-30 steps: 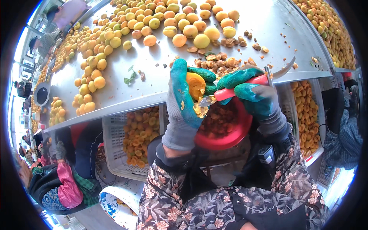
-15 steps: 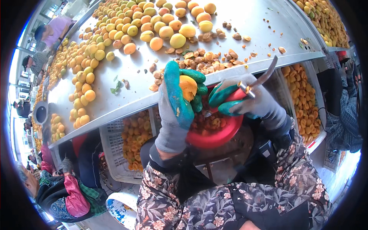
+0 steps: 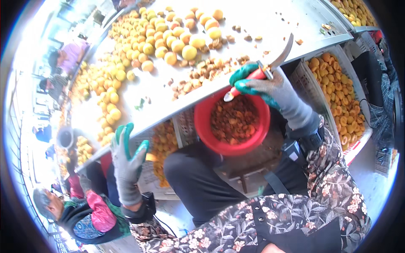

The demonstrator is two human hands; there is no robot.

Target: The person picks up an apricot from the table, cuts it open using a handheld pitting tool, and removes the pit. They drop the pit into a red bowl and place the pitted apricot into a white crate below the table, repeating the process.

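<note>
My left hand (image 3: 128, 162), in a grey glove with green-coated fingers, is raised at the table's near edge. Its fingers are spread and grip nothing. Close beside its thumb is an orange apricot piece (image 3: 151, 157), apparently loose above a crate of apricot pieces (image 3: 164, 141). My right hand (image 3: 272, 89), gloved alike, is closed round the red handle of a curved knife (image 3: 283, 55). The blade points up and away; a small pale metal tip sticks out at the handle's other end. Below the knife stands a red basin (image 3: 201, 128) holding brown and orange apricot scraps.
Whole apricots (image 3: 154, 36) cover much of the metal table (image 3: 162, 111), with a pile of pits (image 3: 196, 80) near its edge. Another crate (image 3: 354, 137) at right holds halved apricots. Other people sit and stand on the left; a person in checked clothes (image 3: 379, 118) is at far right.
My left hand has moved left and down, away from the basin, and has let go of the orange apricot it held. My right hand, still holding the knife, has risen slightly.
</note>
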